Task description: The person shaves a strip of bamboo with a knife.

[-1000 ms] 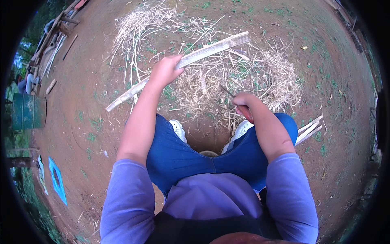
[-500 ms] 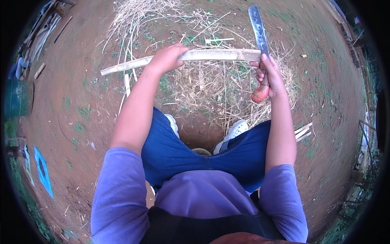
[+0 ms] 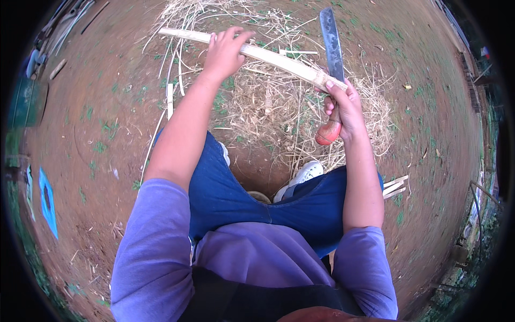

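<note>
A long pale bamboo strip (image 3: 287, 63) slants from the far left down to my right hand (image 3: 344, 105). That hand is closed round the handle of a machete (image 3: 332, 48), its thumb pressing the strip's near end. The dark blade points away from me, and the red rounded butt (image 3: 328, 133) of the handle sticks out below my fingers. Further along the strip, my left hand (image 3: 224, 52) lies over it with the fingers stretched out and spread. The palm hides part of the strip, so how firmly it touches cannot be seen.
Thin bamboo shavings (image 3: 268, 107) lie heaped on the brown soil between my feet and beyond. Several cut strips (image 3: 395, 186) rest by my right knee. A green container (image 3: 27, 102) stands at the left, and a blue plastic piece (image 3: 48, 201) lies nearer.
The strip has swung from nearly level to a slant, its left end now farther away. My left hand moved away from me and its fingers opened. The machete shifted slightly left.
</note>
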Motion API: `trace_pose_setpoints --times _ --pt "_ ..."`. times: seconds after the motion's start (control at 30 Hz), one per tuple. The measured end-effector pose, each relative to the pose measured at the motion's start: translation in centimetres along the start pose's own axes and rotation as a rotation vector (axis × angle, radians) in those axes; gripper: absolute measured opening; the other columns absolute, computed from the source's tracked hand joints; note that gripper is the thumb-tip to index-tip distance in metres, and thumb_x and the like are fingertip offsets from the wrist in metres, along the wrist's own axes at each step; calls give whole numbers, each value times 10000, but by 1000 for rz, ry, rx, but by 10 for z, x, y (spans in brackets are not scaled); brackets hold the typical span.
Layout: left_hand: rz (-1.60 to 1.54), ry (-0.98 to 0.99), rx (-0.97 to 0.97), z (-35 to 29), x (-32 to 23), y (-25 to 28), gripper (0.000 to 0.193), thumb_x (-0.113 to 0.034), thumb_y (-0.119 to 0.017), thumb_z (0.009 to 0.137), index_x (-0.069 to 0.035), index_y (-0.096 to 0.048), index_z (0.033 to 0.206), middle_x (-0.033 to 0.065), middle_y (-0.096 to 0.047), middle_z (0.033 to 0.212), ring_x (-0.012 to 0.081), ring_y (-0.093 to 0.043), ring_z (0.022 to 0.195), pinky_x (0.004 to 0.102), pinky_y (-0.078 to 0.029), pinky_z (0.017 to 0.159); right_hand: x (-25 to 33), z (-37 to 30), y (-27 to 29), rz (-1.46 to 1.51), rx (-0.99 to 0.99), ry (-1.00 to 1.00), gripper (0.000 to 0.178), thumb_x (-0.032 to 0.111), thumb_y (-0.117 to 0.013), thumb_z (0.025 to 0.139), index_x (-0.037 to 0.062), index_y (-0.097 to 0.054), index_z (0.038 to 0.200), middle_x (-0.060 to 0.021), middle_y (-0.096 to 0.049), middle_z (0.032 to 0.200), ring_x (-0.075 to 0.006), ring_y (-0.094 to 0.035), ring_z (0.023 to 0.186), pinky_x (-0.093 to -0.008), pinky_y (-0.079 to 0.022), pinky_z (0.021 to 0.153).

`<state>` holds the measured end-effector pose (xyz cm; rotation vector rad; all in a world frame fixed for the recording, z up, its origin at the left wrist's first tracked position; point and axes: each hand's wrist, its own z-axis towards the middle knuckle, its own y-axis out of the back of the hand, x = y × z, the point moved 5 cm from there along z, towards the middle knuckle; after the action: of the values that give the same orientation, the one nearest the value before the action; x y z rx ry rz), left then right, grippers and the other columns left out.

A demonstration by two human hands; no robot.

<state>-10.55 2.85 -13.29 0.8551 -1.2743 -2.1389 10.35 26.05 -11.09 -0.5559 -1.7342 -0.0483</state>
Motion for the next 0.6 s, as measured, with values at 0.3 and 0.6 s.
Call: trace_pose_setpoints --times 0.3,0.6 --pt "-654 858 170 -8 81 -62 1233 -576 -685 860 -4 140 1577 281 29 1655 418 -59 1543 482 -161 1247 23 -14 21 74 -145 145 320 124 -738 911 52 -542 1152 -87 -706 929 -49 -537 575 -210 -455 477" --pt "-1708 888 -309 2 91 -15 1083 -808 -290 931 -69 162 1582 338 -75 1609 536 -226 1461 588 -269 1205 33 -30 11 134 -51 150 384 102 -739 905 39 -529 1219 -30 -637 853 -56 -529 574 -221 -445 488"
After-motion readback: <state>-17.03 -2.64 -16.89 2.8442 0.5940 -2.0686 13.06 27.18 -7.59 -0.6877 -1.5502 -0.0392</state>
